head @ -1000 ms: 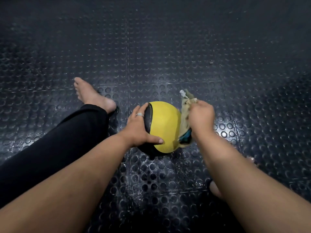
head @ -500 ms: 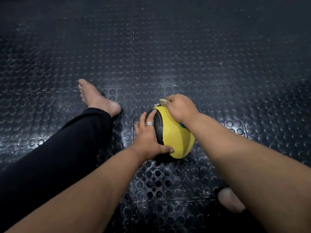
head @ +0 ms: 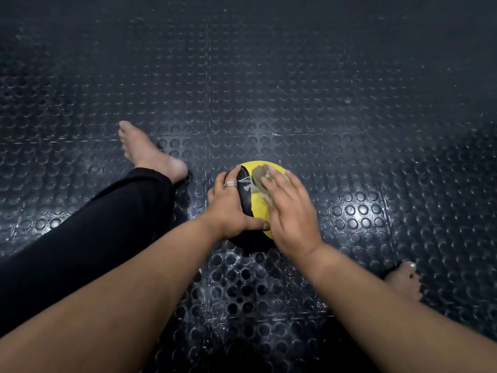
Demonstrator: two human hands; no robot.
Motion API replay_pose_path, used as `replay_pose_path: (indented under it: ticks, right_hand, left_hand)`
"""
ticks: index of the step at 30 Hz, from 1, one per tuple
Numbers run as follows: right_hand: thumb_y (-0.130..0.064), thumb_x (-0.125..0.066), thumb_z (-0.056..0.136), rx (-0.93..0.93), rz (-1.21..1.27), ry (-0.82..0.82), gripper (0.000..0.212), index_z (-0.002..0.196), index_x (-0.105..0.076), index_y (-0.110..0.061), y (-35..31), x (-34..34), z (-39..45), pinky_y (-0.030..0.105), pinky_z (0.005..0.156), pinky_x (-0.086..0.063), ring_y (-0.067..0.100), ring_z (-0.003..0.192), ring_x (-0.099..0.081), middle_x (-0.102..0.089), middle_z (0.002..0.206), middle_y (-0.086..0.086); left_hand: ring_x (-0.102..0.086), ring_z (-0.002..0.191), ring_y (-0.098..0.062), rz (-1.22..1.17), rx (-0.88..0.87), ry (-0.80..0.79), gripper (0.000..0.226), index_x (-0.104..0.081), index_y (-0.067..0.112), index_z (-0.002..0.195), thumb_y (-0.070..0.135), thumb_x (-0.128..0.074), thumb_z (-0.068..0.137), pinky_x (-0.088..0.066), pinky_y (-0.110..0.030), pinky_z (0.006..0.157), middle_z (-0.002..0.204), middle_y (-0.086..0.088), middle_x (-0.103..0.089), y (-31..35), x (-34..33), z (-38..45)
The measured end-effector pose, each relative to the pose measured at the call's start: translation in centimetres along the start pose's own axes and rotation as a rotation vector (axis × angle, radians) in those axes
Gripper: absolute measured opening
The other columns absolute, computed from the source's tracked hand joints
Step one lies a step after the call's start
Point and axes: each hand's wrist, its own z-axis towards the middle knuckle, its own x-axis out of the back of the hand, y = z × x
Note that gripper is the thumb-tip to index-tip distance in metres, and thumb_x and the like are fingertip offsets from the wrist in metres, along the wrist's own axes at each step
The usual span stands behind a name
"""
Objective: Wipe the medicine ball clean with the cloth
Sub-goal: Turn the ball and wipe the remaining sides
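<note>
A yellow and black medicine ball (head: 258, 208) sits on the floor between my legs. My left hand (head: 228, 208), with a ring on one finger, grips its black left side, thumb across the near face. Flat on the ball's top and right lies my right hand (head: 290, 219), fingers stretched out, pressing a beige cloth (head: 259, 177) against the yellow surface. Only a crumpled edge of the cloth shows past my fingertips; the rest is hidden under the palm. The hand and cloth are slightly blurred.
The floor is black studded rubber matting (head: 269, 90) with shiny patches. My left leg in black trousers (head: 94, 232) ends in a bare foot (head: 150, 154) left of the ball. Toes of my right foot (head: 403, 281) show at the lower right.
My right hand carried the cloth from the ball's right side over its far top, then onto the top nearer me, opening flat. My left hand kept its grip.
</note>
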Motion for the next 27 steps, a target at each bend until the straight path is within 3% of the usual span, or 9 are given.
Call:
replay_pose_path:
  ticks: [4,7,13,15,18,20,23,24,27]
  right_hand:
    - [-0.019,-0.042,0.092,-0.119,-0.113,-0.318,0.030,0.111,-0.064,-0.016,-0.6,0.2,8.0,0.037,0.093,-0.043,0.029,0.116,-0.052,-0.063,0.122,0.005]
    - [-0.023,-0.041,0.091,-0.145,-0.143,-0.465,0.028,0.106,-0.065,-0.018,-0.6,-0.2,11.3,0.036,0.084,-0.044,0.030,0.109,-0.055,-0.065,0.113,0.004]
    - [-0.023,-0.045,0.095,0.000,-0.039,-0.085,0.039,0.133,-0.052,-0.023,-0.3,-0.5,3.6,0.039,0.108,-0.027,0.022,0.133,-0.038,-0.046,0.143,-0.007]
    - [-0.018,-0.040,0.095,-0.032,0.048,-0.047,0.047,0.142,-0.039,-0.020,0.1,-0.4,-1.2,0.036,0.115,-0.016,0.021,0.141,-0.023,-0.031,0.151,-0.008]
    - [-0.001,-0.041,0.085,-0.020,-0.013,-0.115,0.071,0.148,-0.020,-0.027,1.2,-0.6,-7.9,0.034,0.118,-0.006,0.015,0.146,-0.004,-0.009,0.156,-0.018]
    - [0.004,-0.044,0.086,-0.053,0.032,-0.149,0.070,0.145,-0.026,-0.030,2.8,-0.5,-9.9,0.034,0.117,-0.016,0.012,0.144,-0.015,-0.012,0.153,-0.025]
    - [-0.001,-0.050,0.093,-0.543,0.349,-0.097,0.050,0.131,-0.045,-0.034,3.1,1.5,-9.1,0.023,0.103,-0.039,0.009,0.132,-0.040,-0.030,0.139,-0.030]
    - [-0.003,-0.051,0.093,-0.629,0.421,-0.035,0.046,0.129,-0.048,-0.031,2.9,2.5,-8.2,0.016,0.099,-0.041,0.008,0.130,-0.043,-0.036,0.136,-0.026]
    - [0.000,-0.051,0.092,-0.565,0.507,0.051,0.043,0.131,-0.052,-0.019,1.7,4.5,-5.2,0.001,0.098,-0.030,-0.002,0.127,-0.039,-0.042,0.138,-0.016]
  left_hand:
    - [-0.011,0.146,-0.030,0.059,-0.007,-0.015,0.143,-0.001,0.023,0.155,0.042,-0.095,0.048,-0.019,-0.046,0.120,0.159,-0.002,-0.002,-0.3,0.0,0.5]
    - [-0.012,0.146,-0.027,-0.027,0.012,-0.004,0.142,-0.004,0.022,0.155,0.036,-0.096,0.048,-0.019,-0.044,0.120,0.158,-0.004,-0.006,-0.3,0.6,1.0]
    - [-0.023,0.142,-0.022,-0.159,0.049,-0.057,0.138,-0.013,0.029,0.153,0.029,-0.098,0.044,-0.028,-0.042,0.117,0.152,0.003,-0.014,-0.7,1.2,1.7]
    - [-0.026,0.142,-0.019,-0.243,0.058,-0.045,0.146,-0.015,0.031,0.153,0.032,-0.097,0.033,-0.029,-0.041,0.117,0.152,0.004,-0.015,-1.0,1.2,1.6]
    - [-0.028,0.140,-0.017,-0.311,0.072,-0.064,0.145,-0.015,0.032,0.153,0.028,-0.099,0.034,-0.030,-0.040,0.117,0.154,0.000,-0.016,-1.3,1.7,1.4]
    - [-0.031,0.138,-0.018,-0.347,0.091,-0.113,0.152,-0.012,0.034,0.153,0.038,-0.094,0.024,-0.033,-0.039,0.115,0.153,0.001,-0.019,-1.6,2.4,1.1]
    - [-0.033,0.137,-0.021,-0.293,0.137,-0.181,0.158,-0.005,0.031,0.155,0.043,-0.088,0.020,-0.033,-0.038,0.115,0.152,-0.001,-0.024,-1.8,3.7,0.9]
    - [-0.033,0.138,-0.022,-0.246,0.152,-0.198,0.160,-0.003,0.030,0.155,0.043,-0.087,0.020,-0.032,-0.039,0.115,0.153,-0.002,-0.025,-1.8,4.1,1.0]
    - [-0.040,0.133,-0.027,-0.171,0.235,-0.150,0.146,-0.011,0.027,0.156,0.033,-0.081,0.028,-0.040,-0.041,0.110,0.150,-0.007,-0.031,-1.1,4.4,0.8]
